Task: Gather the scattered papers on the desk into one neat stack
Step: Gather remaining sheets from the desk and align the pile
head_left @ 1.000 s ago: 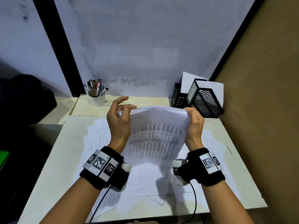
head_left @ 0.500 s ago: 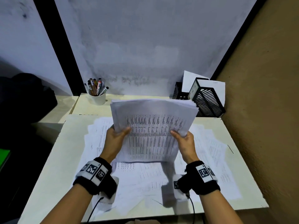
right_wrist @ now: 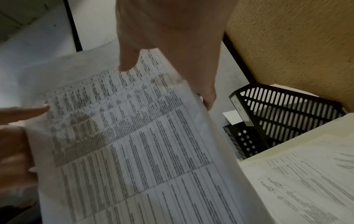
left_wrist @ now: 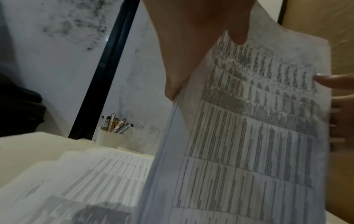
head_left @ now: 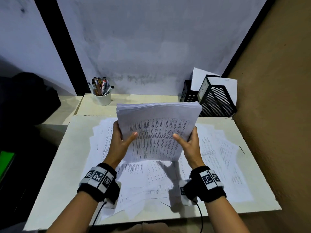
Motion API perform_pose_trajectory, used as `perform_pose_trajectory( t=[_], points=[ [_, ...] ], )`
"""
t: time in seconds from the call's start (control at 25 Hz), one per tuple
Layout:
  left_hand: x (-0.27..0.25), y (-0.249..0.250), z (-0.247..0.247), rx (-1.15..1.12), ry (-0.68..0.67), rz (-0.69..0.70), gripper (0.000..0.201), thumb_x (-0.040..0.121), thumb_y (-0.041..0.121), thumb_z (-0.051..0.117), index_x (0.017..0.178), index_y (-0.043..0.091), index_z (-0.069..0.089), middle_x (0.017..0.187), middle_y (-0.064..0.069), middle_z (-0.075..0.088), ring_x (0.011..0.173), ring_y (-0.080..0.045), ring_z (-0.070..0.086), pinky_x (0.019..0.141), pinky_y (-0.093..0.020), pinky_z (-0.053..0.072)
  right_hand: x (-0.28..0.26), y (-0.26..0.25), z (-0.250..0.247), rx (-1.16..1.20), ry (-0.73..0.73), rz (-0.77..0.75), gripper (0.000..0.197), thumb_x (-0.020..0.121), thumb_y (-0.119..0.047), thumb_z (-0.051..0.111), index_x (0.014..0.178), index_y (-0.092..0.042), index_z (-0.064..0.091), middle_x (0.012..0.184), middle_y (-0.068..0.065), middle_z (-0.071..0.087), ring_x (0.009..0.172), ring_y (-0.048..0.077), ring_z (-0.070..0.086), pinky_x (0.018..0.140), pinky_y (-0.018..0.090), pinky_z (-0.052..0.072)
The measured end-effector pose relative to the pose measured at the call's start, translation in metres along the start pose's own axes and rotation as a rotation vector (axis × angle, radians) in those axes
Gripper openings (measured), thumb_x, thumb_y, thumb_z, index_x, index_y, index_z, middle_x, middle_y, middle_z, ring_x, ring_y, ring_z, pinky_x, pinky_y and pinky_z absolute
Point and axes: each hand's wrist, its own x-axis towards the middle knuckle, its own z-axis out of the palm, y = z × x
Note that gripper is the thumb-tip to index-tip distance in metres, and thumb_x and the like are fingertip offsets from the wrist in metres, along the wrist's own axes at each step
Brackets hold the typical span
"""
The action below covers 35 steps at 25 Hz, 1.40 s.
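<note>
A thick stack of printed papers (head_left: 158,130) stands nearly upright above the desk, its bottom edge close to the sheets below. My left hand (head_left: 120,140) grips its left side, thumb on the front page and fingers behind. My right hand (head_left: 188,142) grips the right side the same way. The left wrist view shows the stack (left_wrist: 249,136) with my thumb on its printed face; the right wrist view shows the stack (right_wrist: 134,136) likewise. Several loose printed sheets (head_left: 151,179) lie spread over the white desk (head_left: 55,182) beneath.
A white cup of pens (head_left: 101,96) stands at the back left. Black mesh file holders (head_left: 215,101) with white sheets sit at the back right corner by the brown wall (head_left: 277,115). A dark bag (head_left: 25,98) lies off the desk to the left.
Both hands slid from the top corners of the stack down to its sides. The stack went from bowed and tilted to more upright and squared.
</note>
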Motion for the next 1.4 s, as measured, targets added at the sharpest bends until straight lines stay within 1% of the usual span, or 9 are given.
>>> perform_pose_trajectory(
  t=[0.24,0.44,0.52,0.6,0.72,0.8,0.96,1.16,1.4],
  points=[
    [0.000,-0.002,0.006,0.029,-0.033,0.003,0.083,0.068,0.048,0.066,0.131,0.032,0.015,0.146,-0.005,0.031,0.133,-0.023,0.039,0.108,-0.046,0.037,-0.005,0.013,0.009,-0.051,0.027,0.070,0.065,0.086,-0.013,0.061,0.141,-0.014,0.026,0.140,0.004,0.044,0.128,0.018,0.043,0.109,0.044,0.035],
    [0.002,-0.018,0.013,0.170,-0.048,-0.034,0.036,0.096,0.014,0.041,0.125,0.015,0.021,0.127,0.002,0.040,0.116,-0.019,0.048,0.105,-0.043,0.040,0.001,0.021,0.021,-0.199,0.233,0.053,0.022,0.093,-0.008,0.050,0.114,-0.011,0.048,0.107,0.008,0.058,0.098,0.022,0.060,0.097,0.054,0.047],
    [0.011,-0.015,0.005,0.161,0.036,0.018,0.029,0.094,0.013,0.047,0.116,0.017,0.029,0.118,-0.001,0.050,0.107,-0.019,0.057,0.095,-0.044,0.049,0.008,0.007,0.019,-0.187,0.251,0.033,0.020,0.092,-0.006,0.051,0.111,-0.011,0.053,0.100,0.002,0.061,0.100,0.024,0.059,0.095,0.045,0.050],
    [0.020,-0.006,-0.006,0.103,0.004,0.058,0.035,0.088,0.007,0.057,0.117,0.015,0.038,0.109,0.005,0.057,0.095,0.000,0.063,0.082,-0.023,0.056,0.021,-0.010,0.008,-0.136,0.202,0.012,0.017,0.091,-0.002,0.051,0.101,-0.015,0.054,0.100,0.000,0.062,0.102,0.021,0.058,0.092,0.029,0.051],
    [0.022,0.007,-0.004,0.175,-0.123,-0.033,0.017,0.081,0.012,0.066,0.094,0.012,0.056,0.074,0.014,0.064,0.065,0.001,0.062,0.055,-0.008,0.048,0.040,-0.018,-0.009,-0.114,0.141,0.013,0.023,0.088,-0.006,0.057,0.109,-0.011,0.050,0.129,0.018,0.056,0.122,0.029,0.052,0.104,0.037,0.044],
    [0.020,0.004,0.008,0.255,-0.092,-0.057,0.017,0.081,0.022,0.066,0.071,0.016,0.053,0.053,0.009,0.056,0.051,-0.005,0.053,0.045,-0.009,0.041,0.044,-0.016,-0.016,-0.069,0.089,0.043,0.023,0.088,-0.005,0.058,0.109,-0.013,0.051,0.113,0.009,0.063,0.104,0.018,0.061,0.091,0.029,0.051],
    [0.013,-0.028,0.022,0.321,0.075,-0.180,0.017,0.090,0.012,0.054,0.075,0.008,0.048,0.059,-0.002,0.045,0.055,-0.018,0.043,0.048,-0.023,0.034,0.047,0.022,-0.077,-0.117,0.136,0.375,0.027,0.089,-0.010,0.059,0.114,-0.008,0.048,0.114,0.008,0.051,0.091,0.018,0.056,0.060,0.021,0.052],
    [-0.003,-0.082,-0.009,0.477,0.159,-0.342,0.018,0.091,0.014,0.054,0.076,0.006,0.048,0.056,-0.004,0.042,0.050,-0.017,0.038,0.051,-0.024,0.031,0.036,0.094,-0.201,-0.502,0.616,0.905,0.071,0.082,-0.030,0.067,0.133,0.007,0.035,0.140,0.028,0.041,0.124,0.042,0.045,0.104,0.047,0.039],
    [-0.002,-0.105,-0.008,0.540,0.186,-0.396,0.019,0.089,0.015,0.056,0.076,0.003,0.049,0.055,-0.006,0.040,0.055,-0.017,0.038,0.053,-0.027,0.031,0.051,0.096,-0.169,-0.688,0.430,0.872,0.049,0.079,-0.033,0.068,0.108,0.004,0.055,0.116,0.021,0.057,0.097,0.030,0.053,0.076,0.032,0.044]
  ],
)
